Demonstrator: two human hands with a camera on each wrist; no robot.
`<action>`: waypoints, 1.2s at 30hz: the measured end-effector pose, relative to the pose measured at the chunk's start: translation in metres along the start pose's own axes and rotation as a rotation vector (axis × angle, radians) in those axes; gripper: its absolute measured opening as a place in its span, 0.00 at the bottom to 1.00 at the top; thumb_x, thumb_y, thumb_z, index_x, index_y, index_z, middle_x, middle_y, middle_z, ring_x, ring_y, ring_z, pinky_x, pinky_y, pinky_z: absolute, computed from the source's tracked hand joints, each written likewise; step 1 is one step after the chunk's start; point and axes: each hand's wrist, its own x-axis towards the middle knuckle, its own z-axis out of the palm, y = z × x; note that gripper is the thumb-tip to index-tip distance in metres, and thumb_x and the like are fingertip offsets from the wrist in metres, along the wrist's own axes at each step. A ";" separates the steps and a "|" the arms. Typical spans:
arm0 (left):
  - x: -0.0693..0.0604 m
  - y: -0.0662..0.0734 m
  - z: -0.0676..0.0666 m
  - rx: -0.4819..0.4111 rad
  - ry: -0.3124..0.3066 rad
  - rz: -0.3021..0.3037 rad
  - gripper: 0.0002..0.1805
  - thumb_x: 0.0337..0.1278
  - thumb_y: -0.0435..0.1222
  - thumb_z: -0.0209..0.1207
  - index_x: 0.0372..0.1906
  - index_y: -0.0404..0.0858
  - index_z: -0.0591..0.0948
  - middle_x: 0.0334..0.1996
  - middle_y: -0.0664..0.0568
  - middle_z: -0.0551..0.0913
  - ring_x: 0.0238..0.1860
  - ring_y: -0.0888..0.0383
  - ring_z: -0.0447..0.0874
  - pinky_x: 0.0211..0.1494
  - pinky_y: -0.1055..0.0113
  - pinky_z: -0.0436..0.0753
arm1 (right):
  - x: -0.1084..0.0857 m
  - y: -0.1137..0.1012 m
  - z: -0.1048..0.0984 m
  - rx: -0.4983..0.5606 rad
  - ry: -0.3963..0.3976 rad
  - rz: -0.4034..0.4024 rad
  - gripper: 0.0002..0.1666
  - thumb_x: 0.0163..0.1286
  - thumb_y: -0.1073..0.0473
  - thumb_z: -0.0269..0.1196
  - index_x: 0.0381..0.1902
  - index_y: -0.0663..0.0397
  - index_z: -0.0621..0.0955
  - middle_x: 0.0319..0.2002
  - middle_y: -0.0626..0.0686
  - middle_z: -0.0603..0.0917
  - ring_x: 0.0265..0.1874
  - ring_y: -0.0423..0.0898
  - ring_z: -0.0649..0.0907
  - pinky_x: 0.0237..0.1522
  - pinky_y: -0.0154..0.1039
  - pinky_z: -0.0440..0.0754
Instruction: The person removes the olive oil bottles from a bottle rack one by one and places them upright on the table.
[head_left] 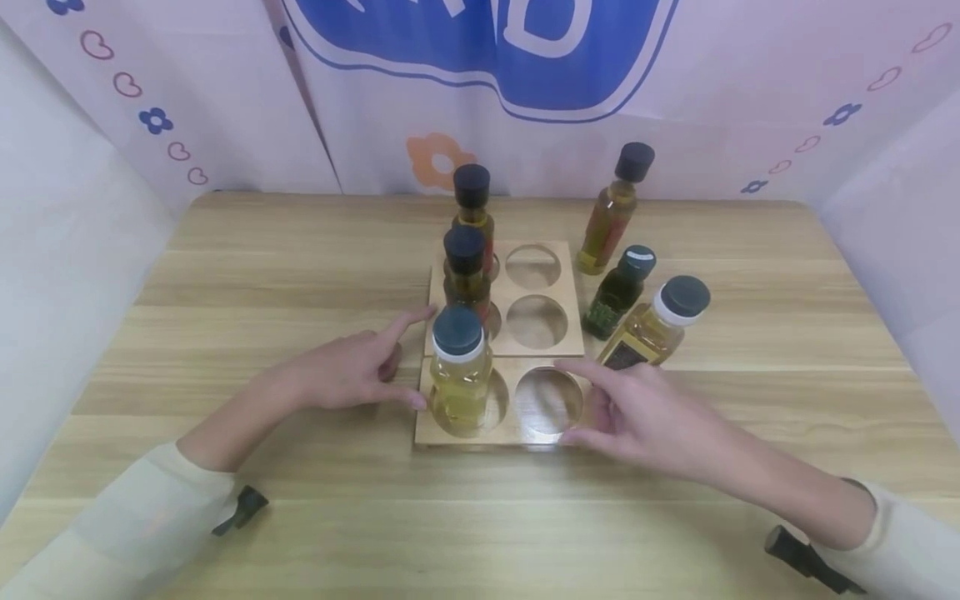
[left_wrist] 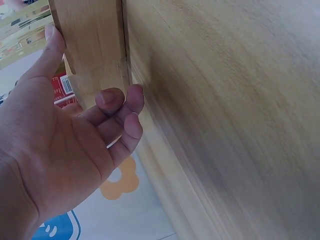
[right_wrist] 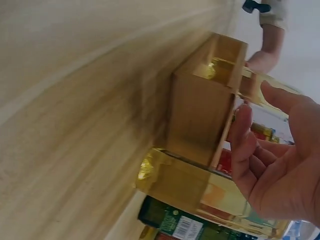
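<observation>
Okay, one pale wooden six-hole rack (head_left: pixel 512 434) on the light wood desk (head_left: pixel 480 533): two tall black-capped bottles (head_left: pixel 465 250) and one clear yellow-oil bottle (head_left: pixel 461 382) down its left edge, three more capped bottles (head_left: pixel 654 332) off its right. Left hand (head_left: pixel 345 371) at the left edge, right hand (head_left: pixel 633 408) at the front right corner, both loose-fingered, grasping nothing.

We see the bottle rack (head_left: pixel 504 352) near the middle of the table (head_left: pixel 262 250), its round holes in two columns of three. In the left column we find the front oil bottle (head_left: pixel 461 379), the middle one (head_left: pixel 467 279) and the rear one (head_left: pixel 472 196), one behind another. Right of the rack, on the table, we have the far bottle (head_left: pixel 606 225), the small bottle (head_left: pixel 617 293) before it, and the near bottle (head_left: pixel 660 325) closest to us. Our left hand (head_left: pixel 348 367) lies at the rack's left edge, our right hand (head_left: pixel 637 408) at its right, before the near bottle. Behind the table hangs a curtain (head_left: pixel 262 108).
</observation>
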 end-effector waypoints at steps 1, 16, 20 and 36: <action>0.000 0.000 0.000 -0.002 0.000 0.002 0.63 0.58 0.60 0.69 0.84 0.46 0.41 0.23 0.53 0.75 0.24 0.58 0.71 0.31 0.61 0.76 | 0.000 0.001 0.002 -0.022 -0.007 0.016 0.42 0.66 0.42 0.73 0.71 0.55 0.74 0.20 0.32 0.76 0.18 0.27 0.74 0.22 0.30 0.76; 0.000 0.000 0.000 -0.017 -0.004 0.010 0.62 0.58 0.59 0.70 0.84 0.47 0.42 0.22 0.54 0.74 0.23 0.59 0.70 0.31 0.61 0.76 | -0.004 0.030 0.024 0.119 -0.087 0.056 0.47 0.74 0.36 0.63 0.82 0.36 0.57 0.20 0.36 0.75 0.18 0.32 0.75 0.22 0.34 0.76; -0.001 0.000 0.000 -0.016 -0.005 0.008 0.62 0.58 0.59 0.70 0.84 0.48 0.42 0.22 0.54 0.74 0.23 0.59 0.70 0.31 0.61 0.75 | -0.005 0.037 0.028 0.144 -0.062 0.022 0.44 0.76 0.40 0.63 0.82 0.36 0.58 0.20 0.35 0.75 0.17 0.32 0.75 0.22 0.33 0.76; -0.001 0.000 0.001 -0.007 -0.006 0.002 0.61 0.58 0.60 0.69 0.84 0.51 0.42 0.22 0.54 0.73 0.23 0.59 0.69 0.31 0.61 0.75 | -0.007 0.035 0.030 0.108 -0.023 -0.011 0.43 0.76 0.42 0.64 0.81 0.41 0.60 0.19 0.33 0.74 0.17 0.31 0.74 0.22 0.32 0.76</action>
